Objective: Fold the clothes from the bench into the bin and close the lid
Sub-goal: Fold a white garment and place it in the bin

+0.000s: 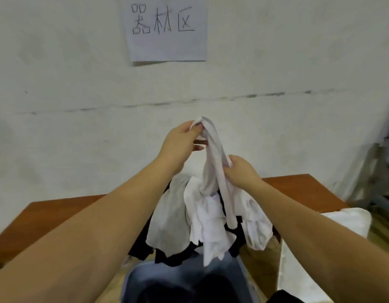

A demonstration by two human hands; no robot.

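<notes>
**Two hands lift a white garment over the bench**

Two sets of fingers grip one long white garment (213, 162). The left hand (180, 145) is the higher one: its thumb and fingertips pinch the bunched top end of the cloth, which peaks just above them. The right hand (243, 171) is lower and to the right, with its fingers curled round a fold of the same cloth partway down. Between the two grips the fabric runs as a taut twisted band, and below the right hand it hangs down in a narrow strip.

Beneath the hands lies a heap of clothes (202, 219) in white, grey and black, piled on the reddish-brown bench (57, 215) and spilling over its near edge. The held garment's lower part merges into the top of that heap.

Directly below the overhanging clothes stands a blue-grey bin (189, 278), open at the top, with something dark inside that is too blurred to identify. To the right lies a white cushion-like object (346, 221).

Behind the bench is a pale wall bearing a paper sign (166, 29) with handwritten characters.
</notes>
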